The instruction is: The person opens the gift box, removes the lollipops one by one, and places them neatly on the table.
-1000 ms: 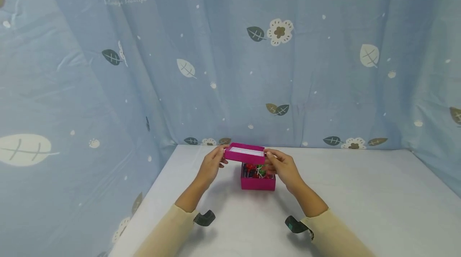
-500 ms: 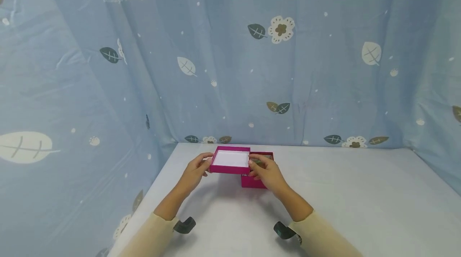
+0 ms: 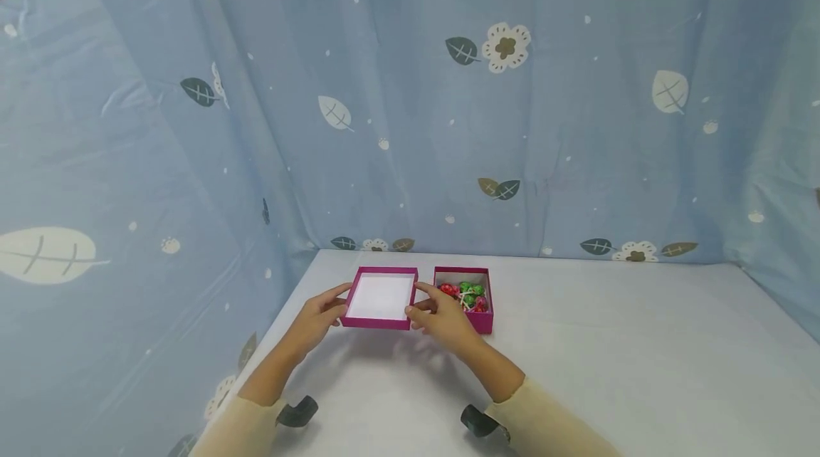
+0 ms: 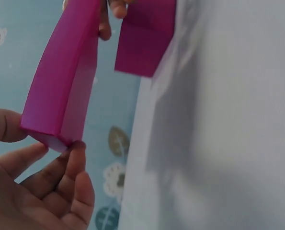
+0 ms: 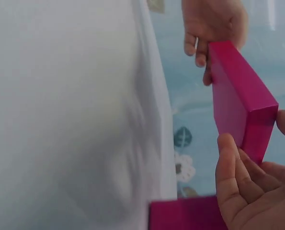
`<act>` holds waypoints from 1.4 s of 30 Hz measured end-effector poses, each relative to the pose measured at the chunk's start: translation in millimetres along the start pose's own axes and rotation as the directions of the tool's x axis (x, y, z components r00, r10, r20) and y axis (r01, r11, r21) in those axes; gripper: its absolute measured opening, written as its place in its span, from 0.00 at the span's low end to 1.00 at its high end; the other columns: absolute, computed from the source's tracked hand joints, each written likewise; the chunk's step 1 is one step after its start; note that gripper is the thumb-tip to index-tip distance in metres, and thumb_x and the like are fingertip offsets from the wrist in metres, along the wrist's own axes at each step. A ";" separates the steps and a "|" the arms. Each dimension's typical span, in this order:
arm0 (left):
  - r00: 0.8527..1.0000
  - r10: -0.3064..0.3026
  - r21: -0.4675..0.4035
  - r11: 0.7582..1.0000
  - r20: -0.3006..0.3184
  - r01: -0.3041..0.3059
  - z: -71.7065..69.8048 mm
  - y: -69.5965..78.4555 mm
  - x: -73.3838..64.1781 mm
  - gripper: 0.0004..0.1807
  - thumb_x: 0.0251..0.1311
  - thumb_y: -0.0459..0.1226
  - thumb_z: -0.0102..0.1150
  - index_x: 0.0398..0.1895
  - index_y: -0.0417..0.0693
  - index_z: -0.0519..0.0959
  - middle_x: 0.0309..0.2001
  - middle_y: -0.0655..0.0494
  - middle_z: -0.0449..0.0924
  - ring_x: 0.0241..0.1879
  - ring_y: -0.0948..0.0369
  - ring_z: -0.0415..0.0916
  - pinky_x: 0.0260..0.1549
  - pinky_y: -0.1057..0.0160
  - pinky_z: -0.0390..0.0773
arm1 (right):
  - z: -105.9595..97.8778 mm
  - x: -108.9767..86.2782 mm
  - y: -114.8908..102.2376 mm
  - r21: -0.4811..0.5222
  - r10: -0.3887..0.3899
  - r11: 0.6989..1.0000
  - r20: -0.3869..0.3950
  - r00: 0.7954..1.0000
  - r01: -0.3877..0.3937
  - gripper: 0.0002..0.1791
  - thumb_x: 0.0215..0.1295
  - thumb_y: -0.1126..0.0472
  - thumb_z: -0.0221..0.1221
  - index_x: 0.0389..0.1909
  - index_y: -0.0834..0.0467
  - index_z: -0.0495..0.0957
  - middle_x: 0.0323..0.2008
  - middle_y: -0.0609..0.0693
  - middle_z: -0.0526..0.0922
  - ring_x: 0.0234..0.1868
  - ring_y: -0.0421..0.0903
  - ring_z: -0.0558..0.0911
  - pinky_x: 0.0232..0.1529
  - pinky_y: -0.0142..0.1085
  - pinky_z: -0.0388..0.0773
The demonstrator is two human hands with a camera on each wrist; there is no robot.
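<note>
A shallow magenta box lid point(image 3: 382, 297) with a white inside hangs above the table, its hollow side turned up and toward the head camera. My left hand point(image 3: 314, 320) pinches its left edge between thumb and fingers; in the left wrist view the fingertips reach under the lid's corner point(image 4: 53, 91). On the opposite edge my right hand point(image 3: 445, 318) grips it likewise, as the right wrist view shows at the lid's near end point(image 5: 238, 91). Just right of the lid stands the magenta box point(image 3: 483, 323), holding several lollipops point(image 3: 472, 292) in red and green wrappers. My right hand partly hides the box.
The white-covered table point(image 3: 615, 350) stretches to the right and toward me. A blue curtain point(image 3: 410, 122) with leaves and flowers hangs behind and to the left. Dark wrist-worn pieces point(image 3: 297, 412) stick out from the beige sleeves point(image 3: 544, 418).
Both hands have carried the lid left and lower, away from above the box. Its white inside has turned toward the head camera, and the lollipops are more exposed. The box stays put.
</note>
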State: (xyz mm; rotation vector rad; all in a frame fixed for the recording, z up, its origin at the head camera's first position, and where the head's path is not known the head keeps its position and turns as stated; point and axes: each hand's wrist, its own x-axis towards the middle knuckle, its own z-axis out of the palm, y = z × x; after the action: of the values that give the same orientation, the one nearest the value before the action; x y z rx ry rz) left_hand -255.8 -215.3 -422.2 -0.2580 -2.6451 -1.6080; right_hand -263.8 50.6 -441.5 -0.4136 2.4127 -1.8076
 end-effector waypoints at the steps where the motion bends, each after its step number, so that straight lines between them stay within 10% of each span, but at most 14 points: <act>1: 1.000 -0.003 -0.001 1.000 0.001 0.003 -3.4 -4.8 0.2 0.25 0.68 0.34 0.53 0.68 0.42 0.69 0.56 0.41 0.77 0.46 0.51 0.78 0.46 0.48 0.79 | 4.4 -0.3 -0.5 -0.014 0.004 1.000 0.006 1.000 -0.004 0.37 0.62 0.49 0.65 0.70 0.54 0.65 0.46 0.53 0.83 0.36 0.46 0.84 0.38 0.40 0.83; 18: 0.992 -0.084 0.117 0.990 0.093 0.073 -59.5 -70.2 -23.8 0.27 0.64 0.35 0.59 0.67 0.45 0.71 0.60 0.38 0.73 0.49 0.51 0.78 0.46 0.54 0.80 | 78.2 -4.6 10.7 -0.034 0.074 0.997 0.194 0.978 -0.069 0.45 0.59 0.53 0.68 0.74 0.58 0.57 0.49 0.51 0.80 0.40 0.45 0.82 0.32 0.40 0.83; 25: 0.985 -0.151 0.232 0.964 0.077 0.130 -77.5 -79.8 -26.8 0.27 0.63 0.34 0.59 0.66 0.46 0.72 0.58 0.40 0.75 0.51 0.48 0.76 0.48 0.47 0.78 | 96.7 0.8 1.8 -0.184 0.073 0.983 0.287 0.955 -0.020 0.49 0.59 0.49 0.67 0.75 0.62 0.53 0.52 0.49 0.80 0.52 0.46 0.80 0.51 0.45 0.78; 42: 0.963 -0.265 0.304 0.922 0.051 0.238 -95.4 -81.8 -47.1 0.29 0.62 0.35 0.61 0.68 0.44 0.70 0.64 0.31 0.66 0.59 0.40 0.71 0.51 0.43 0.75 | 124.8 4.5 -6.3 -0.342 0.144 0.939 0.324 0.935 -0.026 0.49 0.58 0.44 0.67 0.74 0.57 0.56 0.53 0.43 0.80 0.61 0.45 0.74 0.59 0.47 0.72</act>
State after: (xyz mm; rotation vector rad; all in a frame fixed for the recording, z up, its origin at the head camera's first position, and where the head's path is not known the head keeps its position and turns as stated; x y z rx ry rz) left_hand -227.8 -342.3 -455.3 0.0225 -3.0470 -1.2488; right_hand -237.3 -67.8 -471.5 -0.5870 2.4310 -1.1689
